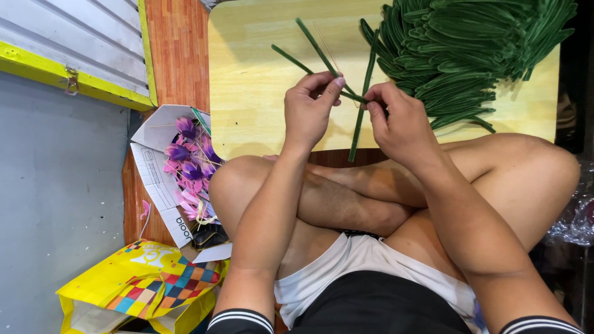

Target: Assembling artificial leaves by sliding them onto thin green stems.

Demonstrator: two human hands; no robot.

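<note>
Far left: grey ribbed metal shutter point(93, 31) w/ yellow painted frame, above a flat matte grey floor point(55, 204). Below, a glossy yellow bag point(142, 284) w/ multicolour diamond-check panel, crumpled, mouth open. Next to it an open white cardboard box point(162, 158), flaps spread, filled w/ purple and pink fabric flowers point(189, 164) – soft petals, thin wire-like stems; pink bits spill over the box edge. Box and bag sit on reddish wood-grain boards point(179, 49).

Centre: low pale wooden table point(247, 80), smooth light grain, rounded corner. Person sits cross-legged at it, bare knees touching its near edge, white shorts, dark top w/ striped cuffs.

Left hand point(309, 111): fingers curled, thumb + forefinger pinching a few green fuzzy stems point(322, 59) – thin, straight, velvety rods fanning up-left over the table, plus one fine pale wire among them. Right hand point(399, 120): also closed in a pinch, fingertips meeting the left's at the same spot, gripping another green stem point(362, 105) that runs nearly vertical, top toward the pile, lower end hanging past the table edge above the legs. Both hands hover just over the table's near edge.

Right: big heap of green leaf pieces point(470, 49) – long, narrow, pointed, fuzzy-textured, stacked thick on the table's far right, just beside the right hand. Far right edge: crinkled clear plastic point(575, 216), shiny.
</note>
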